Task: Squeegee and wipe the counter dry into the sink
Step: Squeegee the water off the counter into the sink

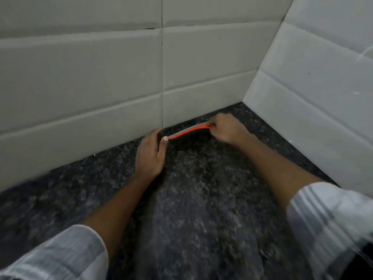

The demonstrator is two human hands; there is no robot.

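A thin red and grey squeegee point(188, 130) lies along the back of the dark speckled counter point(193, 209), close to the foot of the tiled wall. My right hand point(226, 129) grips its right end with curled fingers. My left hand point(150, 153) holds its left end, thumb tip against the grey edge and fingers curled behind it. The strip bows slightly between the two hands. No sink is in view.
Grey tiled walls point(101, 77) meet in a corner at the back right, where a second wall point(314, 87) closes off the counter on the right. Striped shirt sleeves point(60, 255) cover both forearms near the bottom of the view.
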